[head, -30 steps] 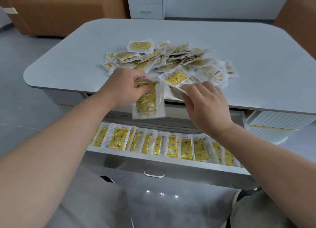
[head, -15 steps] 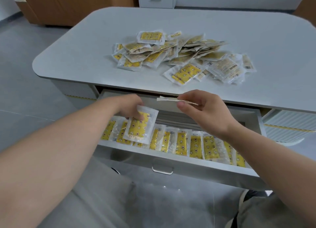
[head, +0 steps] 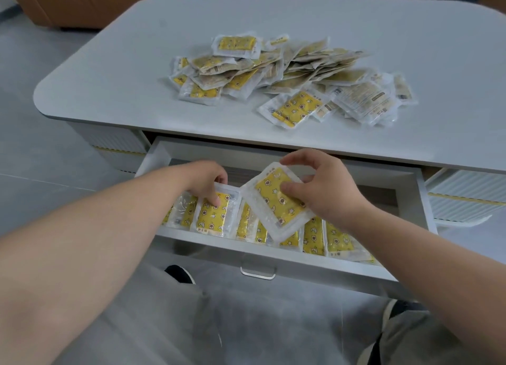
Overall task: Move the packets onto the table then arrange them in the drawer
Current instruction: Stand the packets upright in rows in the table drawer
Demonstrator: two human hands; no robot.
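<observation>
Reaching down into the open drawer (head: 273, 258), the person has a packet in each hand. On the left, the left hand (head: 205, 182) curls its fingers over the top of the left packet (head: 212, 216). This packet stands straight in the row of packets (head: 315, 236). Its long side points away from the person, like the ones beside it, and it looks almost in its place.

In the middle, the tilted packet (head: 276, 203) sits above the row. It is turned, so its long side runs on a slant, not straight like the rest. The right hand (head: 328, 192) pinches it, with the thumb on the yellow face and the fingers over the top edge.

The next move most likely depends on that slant. The tilted packet has to turn until its long side lines up with the row, and then go down just right of the left packet. The right hand already has it, so it is the one to do this.

Farther back, the pile of packets (head: 301, 74) waits on the table (head: 109, 90). It lies past both hands and a little to the right, nearer the right hand.
</observation>
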